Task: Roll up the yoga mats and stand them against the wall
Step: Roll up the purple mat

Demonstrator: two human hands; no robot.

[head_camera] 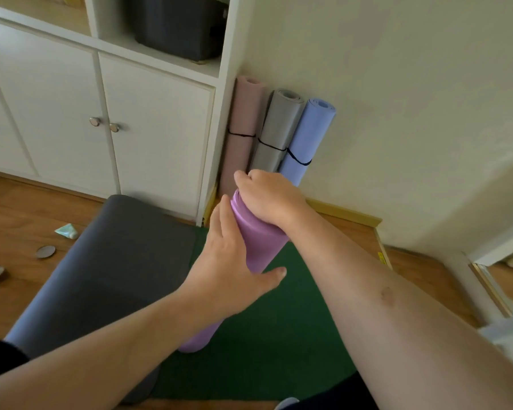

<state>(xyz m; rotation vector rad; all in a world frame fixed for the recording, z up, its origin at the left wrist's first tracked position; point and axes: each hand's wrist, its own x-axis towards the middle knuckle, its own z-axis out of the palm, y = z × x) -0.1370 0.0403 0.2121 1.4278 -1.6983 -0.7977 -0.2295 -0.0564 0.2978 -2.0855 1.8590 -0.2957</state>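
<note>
The purple mat (251,247), a smooth matte foam roll, stood nearly upright and tilted, its lower end resting on the flat green mat (293,321) on the floor. The right hand (271,199) curled over its top end, gripping it; the left hand (234,261) lay against the roll's side with fingers fairly straight and thumb spread, pressing rather than clasping. A dark grey mat (110,261), thick with a rounded edge, lay flat beside the green one, to its left. Three rolled mats stood against the cream wall (397,113) in the corner by the white cabinet (154,128): a pink mat (243,119), a grey mat (279,125) and a blue mat (308,134), side by side and touching, each bound by a thin black band. Spiral ends were visible on their tops. The cabinet had panelled doors with two round metal knobs (104,124), and a dark bin (178,25) on the open shelf above. The wooden floor (18,220) showed warm grain; a crumpled pale green scrap (67,231) and two small round lids (45,251) lay on it at left.
</note>
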